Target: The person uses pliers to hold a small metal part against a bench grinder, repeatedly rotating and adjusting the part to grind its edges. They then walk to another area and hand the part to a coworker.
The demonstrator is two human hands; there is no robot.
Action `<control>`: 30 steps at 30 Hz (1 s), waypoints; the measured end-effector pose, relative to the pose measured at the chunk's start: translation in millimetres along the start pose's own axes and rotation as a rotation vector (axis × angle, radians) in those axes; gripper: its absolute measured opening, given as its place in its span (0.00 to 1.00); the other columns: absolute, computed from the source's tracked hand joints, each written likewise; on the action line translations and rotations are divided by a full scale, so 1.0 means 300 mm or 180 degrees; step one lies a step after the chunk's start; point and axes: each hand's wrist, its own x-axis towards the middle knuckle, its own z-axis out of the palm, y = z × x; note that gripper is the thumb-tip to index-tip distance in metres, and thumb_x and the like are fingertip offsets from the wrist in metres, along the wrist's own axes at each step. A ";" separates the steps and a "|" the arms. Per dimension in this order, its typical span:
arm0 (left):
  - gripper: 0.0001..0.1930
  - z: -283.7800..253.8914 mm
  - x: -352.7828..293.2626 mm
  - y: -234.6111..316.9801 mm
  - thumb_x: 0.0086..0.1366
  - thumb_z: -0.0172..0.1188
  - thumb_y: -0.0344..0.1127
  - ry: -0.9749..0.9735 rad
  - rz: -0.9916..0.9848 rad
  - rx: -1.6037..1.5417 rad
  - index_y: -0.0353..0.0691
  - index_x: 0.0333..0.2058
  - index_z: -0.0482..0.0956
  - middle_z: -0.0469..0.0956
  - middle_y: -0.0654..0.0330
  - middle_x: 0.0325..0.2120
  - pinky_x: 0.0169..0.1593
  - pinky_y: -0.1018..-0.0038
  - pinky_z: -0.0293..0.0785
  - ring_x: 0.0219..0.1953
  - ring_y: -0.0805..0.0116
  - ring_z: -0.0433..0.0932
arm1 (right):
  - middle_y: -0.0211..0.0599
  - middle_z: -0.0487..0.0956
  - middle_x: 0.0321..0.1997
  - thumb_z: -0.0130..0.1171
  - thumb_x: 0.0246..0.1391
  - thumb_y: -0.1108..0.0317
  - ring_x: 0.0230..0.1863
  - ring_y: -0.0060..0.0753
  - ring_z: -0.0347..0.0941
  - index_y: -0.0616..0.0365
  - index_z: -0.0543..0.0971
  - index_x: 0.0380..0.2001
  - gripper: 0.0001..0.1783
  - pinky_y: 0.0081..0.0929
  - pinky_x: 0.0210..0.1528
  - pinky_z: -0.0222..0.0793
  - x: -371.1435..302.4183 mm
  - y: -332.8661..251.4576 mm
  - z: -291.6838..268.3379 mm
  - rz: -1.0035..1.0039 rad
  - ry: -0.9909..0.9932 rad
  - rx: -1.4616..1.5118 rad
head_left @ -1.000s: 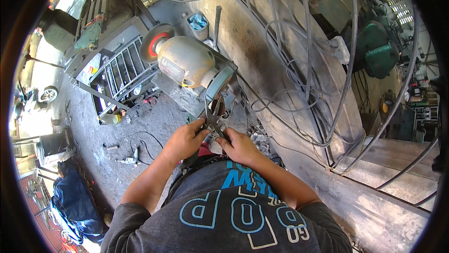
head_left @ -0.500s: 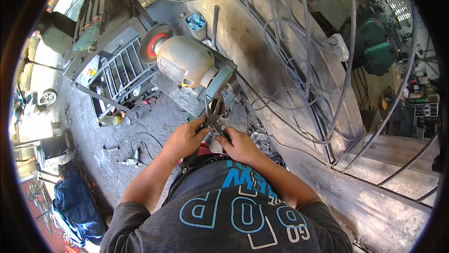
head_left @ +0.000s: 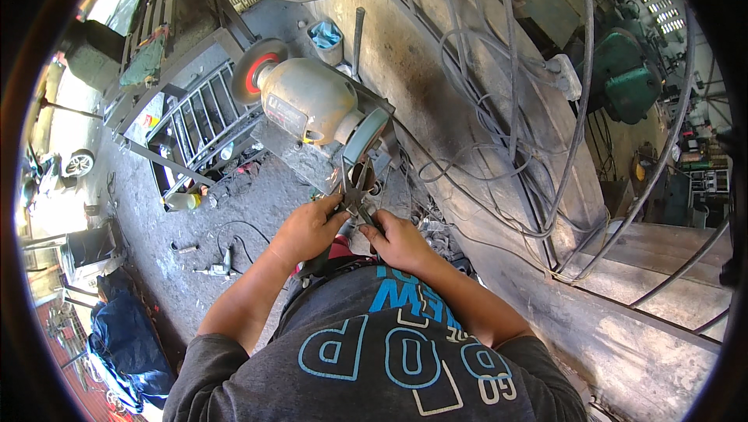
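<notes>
Steel scissor-like tool (head_left: 354, 201), grasped by fingers of left hand (head_left: 310, 229) and right hand (head_left: 399, 241), apparently meets grinding wheel (head_left: 365, 138) off near corner of stand (head_left: 290, 160): grip firmly, press lightly, fingertips clear.

Before the hand tool (head_left: 356, 200) in my left hand (head_left: 310, 231) and right hand (head_left: 399, 243) stands the bench grinder (head_left: 310, 101), a bin (head_left: 330, 52) behind it, the wall (head_left: 417, 83) to its right, a rack (head_left: 205, 116) to its left.

My left hand (head_left: 312, 229) and right hand (head_left: 397, 241) hold a metal tool (head_left: 355, 199), its tip perhaps touching the grinder wheel (head_left: 366, 137) just beyond my grip.
</notes>
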 end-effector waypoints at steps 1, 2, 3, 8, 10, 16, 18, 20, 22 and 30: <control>0.17 -0.002 0.000 0.002 0.68 0.57 0.44 0.0001 0.0027 0.0012 0.38 0.47 0.77 0.80 0.39 0.36 0.45 0.52 0.74 0.42 0.37 0.78 | 0.59 0.82 0.38 0.56 0.63 0.52 0.42 0.66 0.78 0.61 0.74 0.44 0.21 0.53 0.43 0.73 0.001 0.000 0.001 0.0013 0.0008 0.0009; 0.17 -0.004 0.000 0.004 0.68 0.57 0.44 -0.0003 0.0021 0.0056 0.38 0.47 0.77 0.81 0.39 0.36 0.45 0.52 0.74 0.42 0.37 0.78 | 0.59 0.82 0.37 0.56 0.63 0.52 0.42 0.66 0.78 0.62 0.74 0.44 0.21 0.53 0.43 0.72 0.001 -0.001 0.002 0.0026 0.0015 0.0019; 0.17 -0.006 0.001 0.005 0.68 0.56 0.44 -0.0017 0.0031 0.0091 0.38 0.47 0.77 0.81 0.39 0.36 0.45 0.52 0.74 0.42 0.37 0.78 | 0.59 0.82 0.37 0.56 0.63 0.52 0.42 0.66 0.78 0.62 0.74 0.43 0.21 0.53 0.43 0.72 0.001 -0.001 0.003 0.0039 0.0022 0.0029; 0.17 -0.010 0.002 0.013 0.68 0.56 0.44 -0.0057 -0.0004 0.0208 0.38 0.47 0.78 0.80 0.39 0.36 0.45 0.52 0.74 0.42 0.37 0.78 | 0.60 0.82 0.35 0.56 0.63 0.51 0.41 0.66 0.79 0.64 0.74 0.41 0.22 0.53 0.43 0.72 0.003 -0.003 0.005 0.0108 -0.0014 0.0023; 0.17 -0.012 0.000 0.016 0.68 0.56 0.44 -0.0056 -0.0007 0.0250 0.38 0.47 0.77 0.80 0.39 0.36 0.45 0.52 0.74 0.42 0.37 0.78 | 0.60 0.82 0.35 0.56 0.63 0.51 0.40 0.66 0.79 0.64 0.75 0.40 0.22 0.53 0.42 0.72 0.002 -0.003 0.006 0.0111 -0.0002 0.0040; 0.17 -0.017 -0.003 0.028 0.68 0.56 0.44 -0.0067 -0.0001 0.0342 0.38 0.47 0.78 0.80 0.39 0.36 0.46 0.51 0.74 0.42 0.37 0.78 | 0.59 0.81 0.32 0.57 0.63 0.51 0.38 0.66 0.79 0.64 0.75 0.39 0.22 0.53 0.40 0.72 0.002 0.010 0.014 0.0023 0.0043 0.0147; 0.17 -0.018 -0.005 0.035 0.68 0.56 0.44 -0.0029 -0.0010 0.0346 0.38 0.47 0.78 0.80 0.39 0.36 0.45 0.51 0.74 0.42 0.37 0.78 | 0.59 0.81 0.31 0.57 0.63 0.51 0.37 0.66 0.79 0.64 0.75 0.39 0.22 0.53 0.39 0.72 0.003 0.014 0.017 -0.0031 0.0081 0.0132; 0.17 -0.020 -0.007 0.041 0.67 0.56 0.44 -0.0007 -0.0012 0.0355 0.38 0.47 0.78 0.80 0.39 0.36 0.46 0.51 0.74 0.42 0.37 0.78 | 0.59 0.81 0.31 0.57 0.63 0.51 0.37 0.66 0.79 0.64 0.75 0.39 0.22 0.53 0.39 0.72 0.005 0.016 0.020 -0.0014 0.0073 0.0153; 0.17 -0.021 -0.008 0.044 0.67 0.56 0.44 -0.0018 -0.0033 0.0393 0.38 0.47 0.78 0.80 0.39 0.36 0.46 0.51 0.74 0.42 0.37 0.78 | 0.59 0.81 0.32 0.57 0.62 0.52 0.38 0.66 0.79 0.64 0.75 0.39 0.22 0.53 0.40 0.72 0.005 0.015 0.021 0.0019 0.0060 0.0154; 0.20 -0.017 -0.003 0.031 0.67 0.56 0.44 -0.0028 -0.0047 0.0342 0.37 0.51 0.77 0.80 0.38 0.38 0.47 0.52 0.74 0.43 0.37 0.79 | 0.59 0.81 0.33 0.57 0.63 0.52 0.39 0.65 0.79 0.62 0.75 0.39 0.20 0.52 0.41 0.72 0.002 0.006 0.015 0.0009 0.0030 0.0155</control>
